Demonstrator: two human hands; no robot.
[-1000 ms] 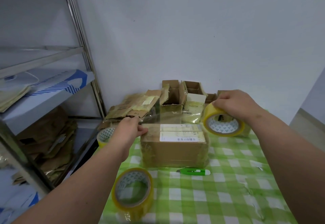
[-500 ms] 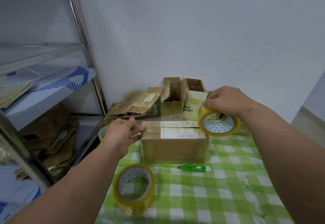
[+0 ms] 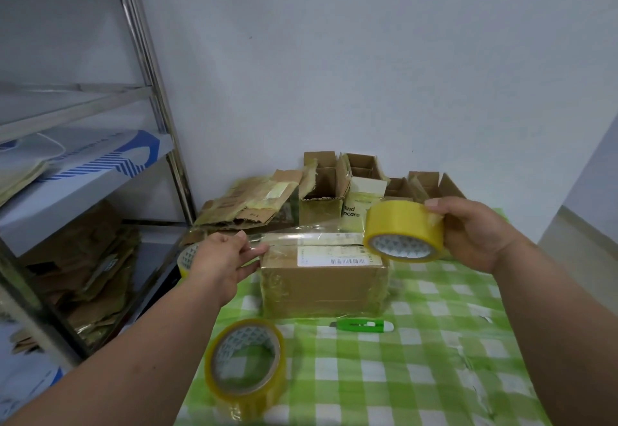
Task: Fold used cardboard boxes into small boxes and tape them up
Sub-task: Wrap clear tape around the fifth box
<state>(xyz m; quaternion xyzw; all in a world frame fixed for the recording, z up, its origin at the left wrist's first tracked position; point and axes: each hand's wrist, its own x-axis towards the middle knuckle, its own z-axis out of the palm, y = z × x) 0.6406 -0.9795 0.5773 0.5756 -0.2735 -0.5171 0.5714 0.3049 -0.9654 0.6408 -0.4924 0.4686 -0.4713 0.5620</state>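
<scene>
While the closed cardboard box [image 3: 322, 275] sits on the green checked tablecloth [image 3: 418, 358] near the middle of the table, a strip of clear tape [image 3: 301, 230] stretches just above its top from one hand to the other. The left hand [image 3: 224, 258] pinches the free end of the strip at the box's left top edge, thumb and fingers pressed together on it. The right hand [image 3: 475, 231] grips the yellow tape roll [image 3: 403, 231] with its fingers curled over the rim, holding it tilted above the box's right top corner. A white shipping label [image 3: 337, 255] with a barcode lies on the box's top. Just in front of the box lies a green utility knife [image 3: 363, 326]. A second tape roll [image 3: 245, 367] stands near the table's front left, and a third roll [image 3: 185, 258] shows partly behind the left wrist. Behind the box, against the wall, stand several open small boxes [image 3: 334, 184], with flattened cardboard [image 3: 250, 201] piled to their left. A metal shelf rack [image 3: 140, 57] at the left holds more flattened cardboard on its lower level.
</scene>
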